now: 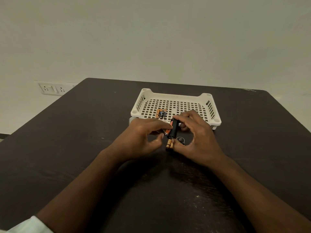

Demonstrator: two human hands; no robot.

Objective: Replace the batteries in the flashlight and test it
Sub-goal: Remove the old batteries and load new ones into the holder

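Just in front of the white tray (175, 96), our right hand (200, 138) grips the flashlight (174, 129) over the desk (67, 148) while our left hand (144, 133) pinches an orange battery (167, 132) at its side; a reversed cell could fail the test.

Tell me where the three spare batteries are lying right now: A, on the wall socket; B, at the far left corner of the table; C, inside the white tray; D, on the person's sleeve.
C: the three batteries lie side by side on the perforated floor of the tray, near its front left edge, just beyond the left hand.
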